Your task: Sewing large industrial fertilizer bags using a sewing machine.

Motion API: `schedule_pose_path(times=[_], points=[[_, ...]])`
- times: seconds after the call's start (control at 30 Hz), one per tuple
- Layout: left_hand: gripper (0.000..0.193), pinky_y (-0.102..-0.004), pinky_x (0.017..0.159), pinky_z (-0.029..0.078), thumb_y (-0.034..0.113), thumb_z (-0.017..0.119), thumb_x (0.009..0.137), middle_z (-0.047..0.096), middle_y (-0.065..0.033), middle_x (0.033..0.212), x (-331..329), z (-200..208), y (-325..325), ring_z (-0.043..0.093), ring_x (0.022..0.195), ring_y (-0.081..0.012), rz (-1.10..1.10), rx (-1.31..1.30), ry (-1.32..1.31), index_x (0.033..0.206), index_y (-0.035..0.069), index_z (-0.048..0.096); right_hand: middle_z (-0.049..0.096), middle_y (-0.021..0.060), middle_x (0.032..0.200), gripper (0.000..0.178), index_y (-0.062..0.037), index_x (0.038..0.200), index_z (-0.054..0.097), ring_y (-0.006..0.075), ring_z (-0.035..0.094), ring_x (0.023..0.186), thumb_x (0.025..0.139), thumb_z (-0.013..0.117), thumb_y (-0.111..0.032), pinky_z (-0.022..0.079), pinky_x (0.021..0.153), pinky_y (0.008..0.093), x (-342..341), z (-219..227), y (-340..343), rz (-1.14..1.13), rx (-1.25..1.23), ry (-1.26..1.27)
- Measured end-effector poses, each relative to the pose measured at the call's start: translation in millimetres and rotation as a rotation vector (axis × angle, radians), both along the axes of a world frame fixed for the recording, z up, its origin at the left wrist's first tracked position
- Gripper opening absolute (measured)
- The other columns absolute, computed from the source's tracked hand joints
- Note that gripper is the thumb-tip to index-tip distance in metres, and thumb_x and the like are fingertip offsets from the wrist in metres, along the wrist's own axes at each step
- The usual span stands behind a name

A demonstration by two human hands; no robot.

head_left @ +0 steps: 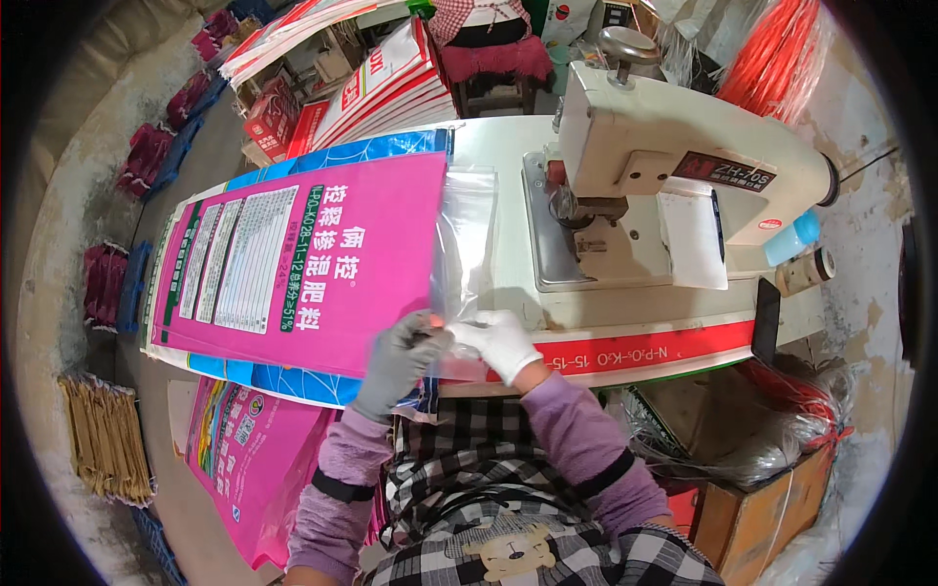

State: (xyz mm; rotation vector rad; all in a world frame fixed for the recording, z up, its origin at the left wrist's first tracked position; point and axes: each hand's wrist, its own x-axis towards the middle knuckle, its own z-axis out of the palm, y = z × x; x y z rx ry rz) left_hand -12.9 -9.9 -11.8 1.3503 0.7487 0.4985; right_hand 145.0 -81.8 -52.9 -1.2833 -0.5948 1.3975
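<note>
A magenta printed woven sack (381, 244) lies flat on the sewing table, with a clear plastic liner (467, 234) sticking out of its right end. My left hand (401, 363), in a grey glove with a bare fingertip showing, is closed at the sack's near right corner, on the edge of the liner. Right beside it, my right hand (500, 347), in a white glove, pinches the same liner edge. The fingertips of both hands nearly meet. To the right stands a cream industrial sewing machine (674, 146), its needle area apart from the sack.
More sacks, blue and white, lie beneath the magenta one. A stack of red and white sacks (381, 83) stands behind the table. Magenta sacks (259, 459) hang below its near left side. Red strands (782, 59) hang at the back right. A wooden box (772, 508) sits below right.
</note>
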Motion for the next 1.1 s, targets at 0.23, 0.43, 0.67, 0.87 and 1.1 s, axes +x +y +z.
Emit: schedule_pose_path(times=[0.23,0.43,0.67,0.87,1.1], points=[[0.015,-0.0207,0.055,0.043,-0.002,0.059,0.088,0.065,-0.0018,0.082,-14.3,-2.3,34.8,0.051,0.061,-0.0057,0.229,-0.107,-0.157,0.100,0.001,0.066,0.055,-0.0028,0.060,0.033,-0.0027,0.068,0.064,0.0080,0.045,0.055,0.084,0.075,-0.029,0.038,0.050,0.0284,-0.8,-14.7,11.6,-0.436,0.057,-0.108],[0.008,-0.0221,0.068,0.044,0.007,0.061,0.094,0.061,0.0032,0.079,-13.7,14.4,18.6,0.054,0.074,-0.0042,0.304,0.029,-0.166,0.097,0.003,0.067,0.067,0.0176,0.091,0.045,-0.0022,0.099,0.066,0.0355,0.064,0.085,0.075,0.077,-0.038,0.051,0.077,0.0422,8.6,53.7,0.9,-0.310,0.336,-1.075],[0.051,-0.0346,0.090,0.048,0.014,0.066,0.088,0.059,-0.0130,0.118,-11.9,-34.8,17.7,0.059,0.105,-0.0222,0.205,0.544,0.238,0.133,0.001,0.047,0.068,0.0087,0.090,0.013,0.0011,0.089,0.065,0.0130,0.065,0.082,0.083,0.072,-0.007,0.051,0.073,0.0261,-58.2,24.9,13.8,-0.225,0.446,-0.249],[0.073,-0.0432,0.096,0.045,0.029,0.073,0.081,0.055,-0.0260,0.127,-21.9,9.8,42.1,0.055,0.119,-0.0380,-0.237,0.737,0.749,0.139,-0.002,0.040,0.065,0.0054,0.093,0.009,0.0002,0.087,0.064,0.0111,0.062,0.088,0.081,0.070,0.004,0.050,0.079,0.0254,-63.9,24.5,7.3,-0.259,0.355,-0.130],[0.062,-0.0421,0.102,0.042,0.027,0.073,0.082,0.050,-0.0263,0.135,-18.9,27.3,44.8,0.050,0.127,-0.0330,-0.295,0.987,0.882,0.130,-0.004,0.049,0.066,0.0080,0.093,0.011,0.0016,0.091,0.065,0.0149,0.064,0.088,0.081,0.070,0.005,0.052,0.080,0.0270,-79.0,35.0,12.4,-0.329,0.454,-0.277]])
